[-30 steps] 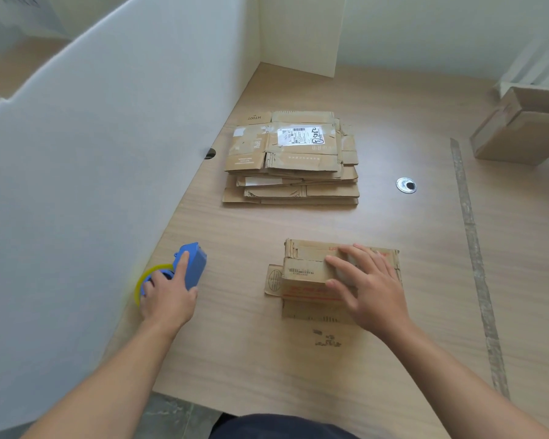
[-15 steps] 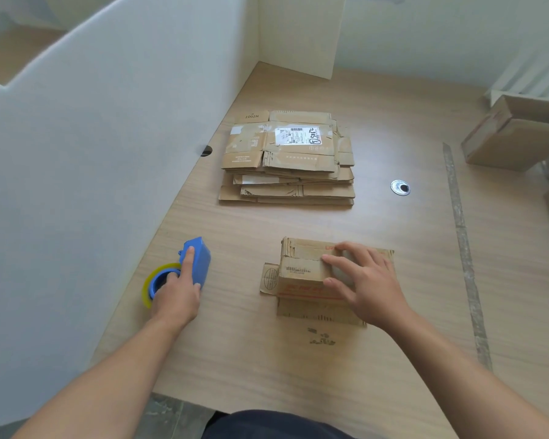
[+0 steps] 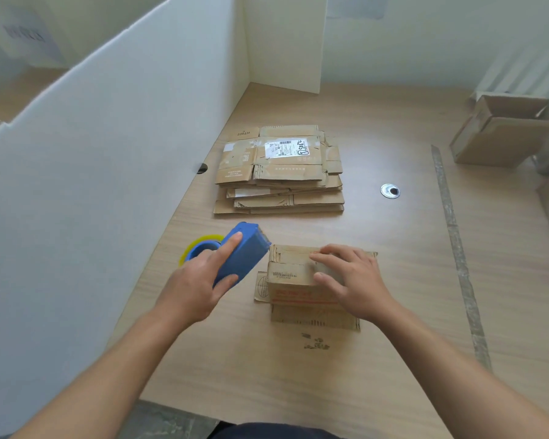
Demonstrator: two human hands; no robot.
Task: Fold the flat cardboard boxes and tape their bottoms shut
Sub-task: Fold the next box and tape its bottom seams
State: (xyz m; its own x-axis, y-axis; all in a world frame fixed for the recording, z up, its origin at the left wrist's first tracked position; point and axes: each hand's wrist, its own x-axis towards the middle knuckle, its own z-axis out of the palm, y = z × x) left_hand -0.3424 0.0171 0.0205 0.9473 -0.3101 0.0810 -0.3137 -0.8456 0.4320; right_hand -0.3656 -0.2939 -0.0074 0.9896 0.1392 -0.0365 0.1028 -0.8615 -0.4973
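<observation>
A small folded cardboard box sits upside down on the wooden table, its bottom flaps closed on top and side flaps spread on the table. My right hand presses flat on those bottom flaps. My left hand grips a blue tape dispenser with a yellow-rimmed tape roll, lifted just left of the box. A stack of flat cardboard boxes lies farther back.
A white partition wall runs along the table's left side. An assembled open cardboard box stands at the far right. A metal grommet and a strip of old tape mark the table's right half.
My left hand has picked the tape dispenser up from the table's left edge and carried it right, up to the box. My right hand has stayed on the box flaps.
</observation>
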